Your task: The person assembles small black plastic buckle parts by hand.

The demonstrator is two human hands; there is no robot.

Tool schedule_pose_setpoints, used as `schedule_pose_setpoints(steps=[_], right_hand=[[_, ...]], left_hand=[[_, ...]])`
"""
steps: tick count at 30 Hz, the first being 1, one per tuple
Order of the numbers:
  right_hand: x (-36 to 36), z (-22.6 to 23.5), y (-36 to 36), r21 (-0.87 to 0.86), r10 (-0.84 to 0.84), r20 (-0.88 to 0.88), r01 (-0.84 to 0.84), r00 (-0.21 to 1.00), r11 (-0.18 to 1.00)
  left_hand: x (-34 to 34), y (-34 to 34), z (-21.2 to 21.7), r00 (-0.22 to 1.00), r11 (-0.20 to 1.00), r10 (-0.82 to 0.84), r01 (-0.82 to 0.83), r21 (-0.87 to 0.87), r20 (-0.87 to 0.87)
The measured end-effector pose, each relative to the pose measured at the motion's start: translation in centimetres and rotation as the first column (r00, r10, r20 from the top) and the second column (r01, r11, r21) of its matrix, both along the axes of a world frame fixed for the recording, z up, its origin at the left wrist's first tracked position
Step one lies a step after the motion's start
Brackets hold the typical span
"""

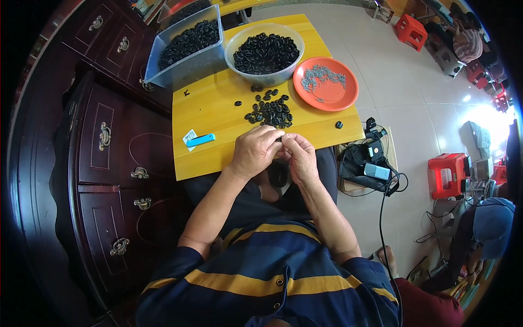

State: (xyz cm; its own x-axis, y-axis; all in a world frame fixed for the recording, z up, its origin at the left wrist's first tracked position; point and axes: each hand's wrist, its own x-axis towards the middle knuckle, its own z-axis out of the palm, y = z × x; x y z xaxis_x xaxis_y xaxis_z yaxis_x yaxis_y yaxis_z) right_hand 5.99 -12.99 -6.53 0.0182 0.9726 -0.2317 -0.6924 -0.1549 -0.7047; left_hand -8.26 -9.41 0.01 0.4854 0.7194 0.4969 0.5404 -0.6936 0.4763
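Just over the near edge of the yellow table (218, 117), my left hand (253, 151) and my right hand (302, 157) meet with pinched fingers. Between their fingertips is a small black oval piece (279, 139), mostly covered by the fingers. A loose pile of black oval pieces (272, 111) lies right beyond my hands. Farther right, an orange-red plate (348, 90) carries many small thin silvery-grey pieces (321, 77). One black piece (339, 125) sits alone near the right corner of the table.
Behind the pile stand a round clear bowl (233, 43) and a translucent bin (188, 73), both full of black pieces. A blue-handled tool (200, 140) lies at left. Dark wooden drawers (103, 131) border the left side. Cables and a power bank (377, 171) are at right.
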Motion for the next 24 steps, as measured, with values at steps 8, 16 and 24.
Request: schedule_pose_setpoints(steps=[8, 16, 24], right_hand=[[0.8, 0.5, -0.2, -0.025, 0.019, 0.044, -0.018, 0.999, 1.0], [1.0, -0.1, -0.3, -0.051, 0.027, 0.101, -0.022, 0.994, 0.998], [1.7, 0.2, -0.3, -0.054, 0.093, 0.104, -0.087, 0.99, 0.995]], left_hand=[[0.1, 0.3, -0.8, 0.999, 0.997, -0.01, 0.014, -0.081, 0.046], [0.3, 0.6, -1.2, 0.999, 0.995, 0.006, -0.002, -0.1, 0.042], [0.5, 0.2, -0.9, 0.997, 0.993, -0.04, 0.046, -0.104, 0.064]])
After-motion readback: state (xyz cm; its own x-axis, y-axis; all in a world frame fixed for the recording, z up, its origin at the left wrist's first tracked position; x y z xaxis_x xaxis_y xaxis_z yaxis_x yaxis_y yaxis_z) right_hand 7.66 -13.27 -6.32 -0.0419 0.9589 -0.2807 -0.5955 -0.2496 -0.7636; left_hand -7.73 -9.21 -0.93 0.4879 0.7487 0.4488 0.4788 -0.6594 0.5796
